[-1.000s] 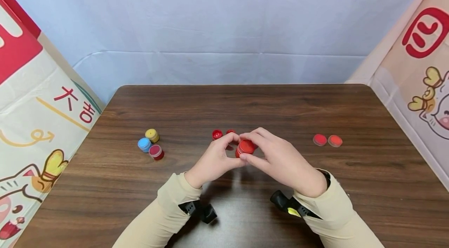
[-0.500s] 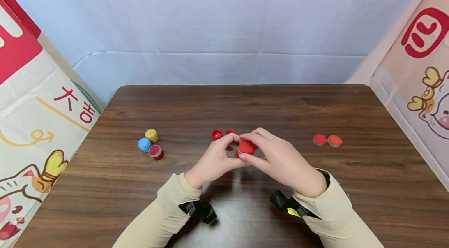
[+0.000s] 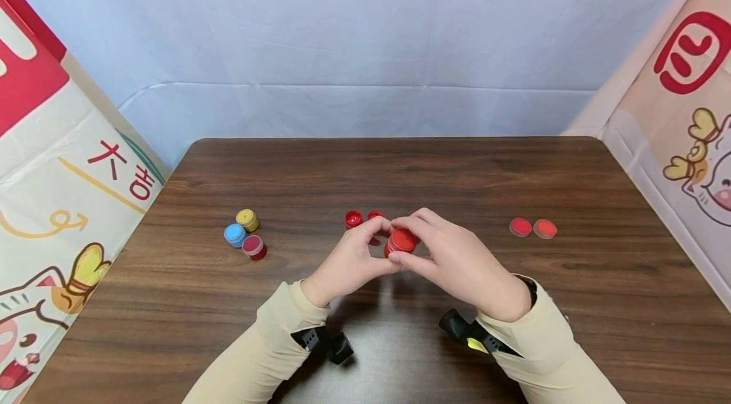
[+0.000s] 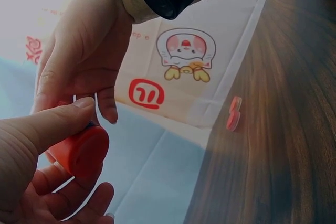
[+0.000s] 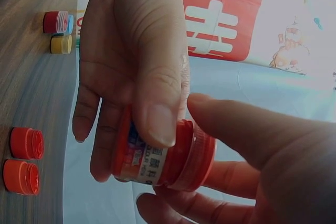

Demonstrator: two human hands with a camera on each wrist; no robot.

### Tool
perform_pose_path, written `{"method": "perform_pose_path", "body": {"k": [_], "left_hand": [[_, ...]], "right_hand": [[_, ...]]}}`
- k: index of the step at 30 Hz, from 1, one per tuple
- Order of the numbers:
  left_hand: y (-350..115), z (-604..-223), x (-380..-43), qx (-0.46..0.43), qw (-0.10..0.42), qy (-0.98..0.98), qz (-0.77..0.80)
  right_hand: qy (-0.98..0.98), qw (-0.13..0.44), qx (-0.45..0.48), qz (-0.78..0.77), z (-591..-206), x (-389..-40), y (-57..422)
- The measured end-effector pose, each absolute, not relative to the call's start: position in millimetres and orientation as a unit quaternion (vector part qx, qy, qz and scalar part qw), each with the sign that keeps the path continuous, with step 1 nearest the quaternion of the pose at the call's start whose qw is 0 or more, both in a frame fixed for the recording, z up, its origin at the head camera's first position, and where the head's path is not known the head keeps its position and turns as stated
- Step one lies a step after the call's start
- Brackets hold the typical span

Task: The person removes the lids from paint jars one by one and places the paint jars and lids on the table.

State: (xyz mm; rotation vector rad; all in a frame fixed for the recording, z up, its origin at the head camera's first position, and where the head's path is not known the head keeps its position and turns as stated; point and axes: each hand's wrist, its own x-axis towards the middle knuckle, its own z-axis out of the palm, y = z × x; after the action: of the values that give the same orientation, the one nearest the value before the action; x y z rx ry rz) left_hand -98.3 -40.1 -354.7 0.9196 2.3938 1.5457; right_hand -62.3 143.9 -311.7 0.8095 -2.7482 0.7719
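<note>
Red jar between both hands, over the middle of the counter, apparently lifted clear of it. Left hand has its fingers clamped round the jar body, thumb laid across the label. Right hand has its fingers curled about the red lid; exact thumb contact hard to make out. Lid sits on the jar, facing up in the head view

Just beyond the hands: two uncapped jars, one red, one orange-red, side by side. Well off to the right, two loose lids lie next to each other. To the left, a yellow jar, a blue jar and a dark red jar cluster together, lids on

Step in hand, as I read it: working the lid loose, given two jars bare already. Next move seems to call for a steady left hold while the right fingers twist, jar kept upright lest paint spill; whether the thread has begun to give, cannot tell
</note>
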Motion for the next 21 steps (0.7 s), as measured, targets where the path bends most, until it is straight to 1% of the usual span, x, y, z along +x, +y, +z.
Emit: {"method": "perform_pose_path", "body": {"k": [21], "left_hand": [[-39.7, -352.0, -96.9, 0.312, 0.065, 0.791, 0.523]], "right_hand": [[-0.937, 0.072, 0.217, 0.262, -309.4, -61.6, 141.8]]}}
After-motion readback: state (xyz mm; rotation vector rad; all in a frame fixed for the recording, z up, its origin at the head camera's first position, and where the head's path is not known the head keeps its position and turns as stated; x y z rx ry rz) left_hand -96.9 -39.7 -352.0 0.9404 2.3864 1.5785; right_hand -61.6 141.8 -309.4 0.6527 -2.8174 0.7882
